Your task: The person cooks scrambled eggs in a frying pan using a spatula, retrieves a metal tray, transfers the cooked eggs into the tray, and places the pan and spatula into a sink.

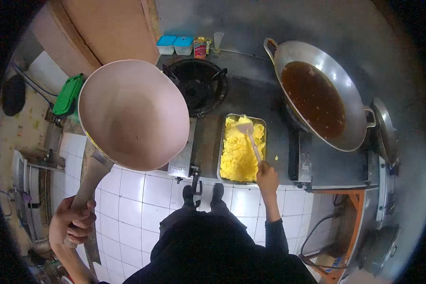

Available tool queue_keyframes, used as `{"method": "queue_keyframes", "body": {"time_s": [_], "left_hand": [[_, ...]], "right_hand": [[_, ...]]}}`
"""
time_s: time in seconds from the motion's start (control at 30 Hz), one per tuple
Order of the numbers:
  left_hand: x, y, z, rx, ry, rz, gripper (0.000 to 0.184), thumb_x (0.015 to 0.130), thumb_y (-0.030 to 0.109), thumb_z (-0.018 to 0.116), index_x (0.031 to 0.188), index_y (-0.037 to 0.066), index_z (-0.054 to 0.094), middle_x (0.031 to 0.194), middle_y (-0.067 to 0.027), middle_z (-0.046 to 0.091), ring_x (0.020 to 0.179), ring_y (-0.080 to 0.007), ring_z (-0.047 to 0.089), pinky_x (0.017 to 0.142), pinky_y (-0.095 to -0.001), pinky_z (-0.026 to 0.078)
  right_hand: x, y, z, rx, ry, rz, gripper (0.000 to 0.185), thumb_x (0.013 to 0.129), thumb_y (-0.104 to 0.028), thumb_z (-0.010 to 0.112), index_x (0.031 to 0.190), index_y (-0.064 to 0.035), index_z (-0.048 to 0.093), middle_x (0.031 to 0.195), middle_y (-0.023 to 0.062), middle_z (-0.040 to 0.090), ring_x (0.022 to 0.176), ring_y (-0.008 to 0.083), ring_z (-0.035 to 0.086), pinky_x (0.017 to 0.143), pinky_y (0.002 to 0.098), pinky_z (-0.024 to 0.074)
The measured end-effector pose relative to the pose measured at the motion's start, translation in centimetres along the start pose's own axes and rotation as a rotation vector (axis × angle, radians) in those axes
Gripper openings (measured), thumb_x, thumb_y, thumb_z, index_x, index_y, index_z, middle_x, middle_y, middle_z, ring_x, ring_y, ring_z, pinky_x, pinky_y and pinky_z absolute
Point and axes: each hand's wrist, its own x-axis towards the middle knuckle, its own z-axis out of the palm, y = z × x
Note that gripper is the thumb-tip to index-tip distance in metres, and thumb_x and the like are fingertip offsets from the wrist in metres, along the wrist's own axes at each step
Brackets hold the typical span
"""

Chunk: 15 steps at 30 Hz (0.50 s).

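My left hand [78,222] is wrapped round the handle of a pale pink frying pan [135,113], which is held up at the left with its inside towards me. Only a few faint marks show on the pan's surface. In my right hand [268,179] is a spatula [253,144], its blade resting on the scrambled eggs [239,158]. The yellow eggs fill most of a rectangular metal tray [219,165] on the counter. A small yellow bit lies on the counter just right of the tray.
A burner [196,87] sits behind the tray. To the right stands a big wok [352,85] of brown liquid. Blue-lidded containers [183,45] and a can [200,48] line the back. A green-lidded box [68,94] is at the left.
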Motion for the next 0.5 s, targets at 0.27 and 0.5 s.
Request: {"method": "queue_keyframes", "body": {"time_s": [0.27,0.5], "left_hand": [[1.1,0.2,-2.0,-0.07,-0.058,0.013,0.011,0.08,0.001,0.048,0.091,0.002,0.049,0.053,0.0027,0.033,0.034,-0.0015,0.022,0.026,-0.0189,0.015],[1.6,1.0,-2.6,0.015,-0.041,0.012,0.012,0.08,0.001,0.048,0.092,0.003,0.048,0.053,0.0023,0.034,0.034,-0.0016,0.022,0.025,-0.02,0.015]], "right_hand": [[-0.4,0.5,-3.4,0.078,-0.019,0.078,0.023,0.084,-0.032,0.054,0.094,-0.0139,0.065,0.086,0.0188,0.064,0.082,0.0379,0.061,0.068,0.0461,0.048],[-4.2,-2.6,-0.6,-0.029,-0.061,0.124,0.017,0.083,-0.028,0.053,0.089,-0.0174,0.065,0.083,0.0131,0.065,0.079,0.0343,0.062,0.069,0.0451,0.0487]]}}
